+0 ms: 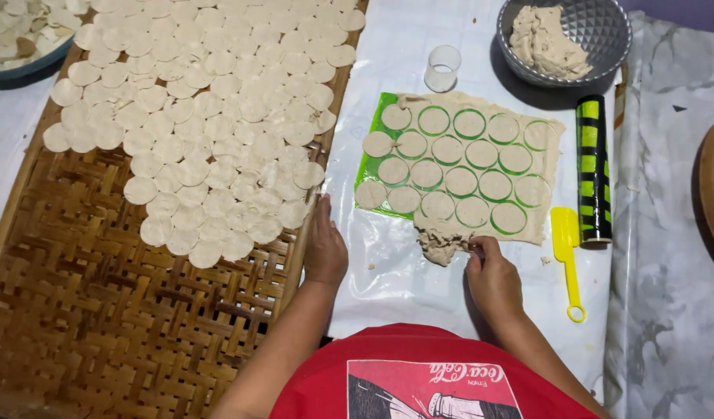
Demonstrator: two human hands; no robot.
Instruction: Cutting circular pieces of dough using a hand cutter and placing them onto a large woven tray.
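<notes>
Dough sheet (481, 167), cut into rounds, lies on green mat (370, 159), mostly covering it. Right hand (493, 275) pinches gathered scrap dough (442, 242) at the sheet's near edge; fingertips partly hidden. Left hand (326, 248) rests flat, empty, against woven tray (101, 310), whose far corner is cut off.

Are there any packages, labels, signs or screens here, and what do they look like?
No packages, signs or screens.
Shirt print: bottom centre, on the person's red shirt; a rectangular picture panel, red band with white script above a dark and pale drawing.
Rolling pin: right of the dough; black cylinder with green bands, patterned, no readable label.
</notes>
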